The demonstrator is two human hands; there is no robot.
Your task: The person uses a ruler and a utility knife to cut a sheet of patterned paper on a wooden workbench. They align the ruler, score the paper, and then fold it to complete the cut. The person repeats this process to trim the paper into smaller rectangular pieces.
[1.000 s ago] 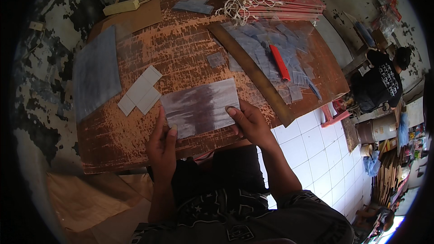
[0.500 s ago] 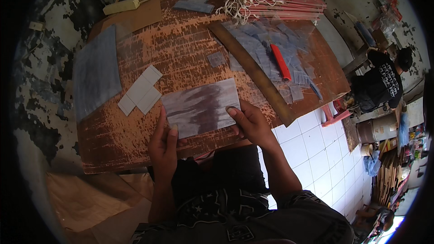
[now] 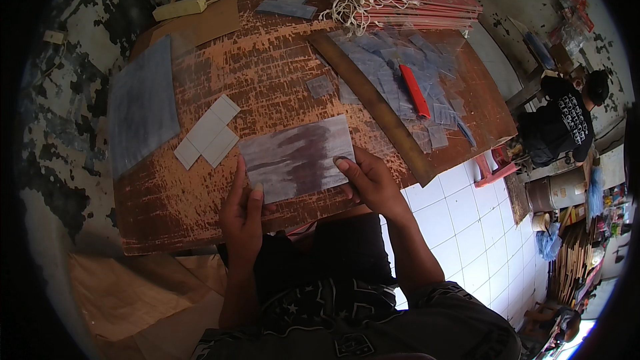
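Observation:
Between my two hands is a glossy rectangular plastic sheet (image 3: 293, 159), pale grey with a dark reflection across its middle. My left hand (image 3: 243, 217) grips its lower left corner, thumb on top. At the right edge, my right hand (image 3: 368, 180) pinches it with the thumb on the upper face; the fingers beneath are partly hidden. The sheet is held over the near edge of the worn brown table (image 3: 220, 213). Just left of it lies a white cross-shaped card template (image 3: 209, 133) with ruled lines. A small clear square piece (image 3: 319, 87) rests beyond the sheet.
A larger greyish sheet (image 3: 145, 103) lies at the table's left. Right of centre are a long brown strip (image 3: 373, 107), a heap of clear plastic pieces (image 3: 380, 60) and a red cutter (image 3: 414, 91). White strings (image 3: 357, 3) trail from red bundles at the back. A person (image 3: 560, 117) sits right.
The sheet tilts slightly, so the dark reflection on its surface looks broader and has shifted. Both hands keep their hold in nearly the same place.

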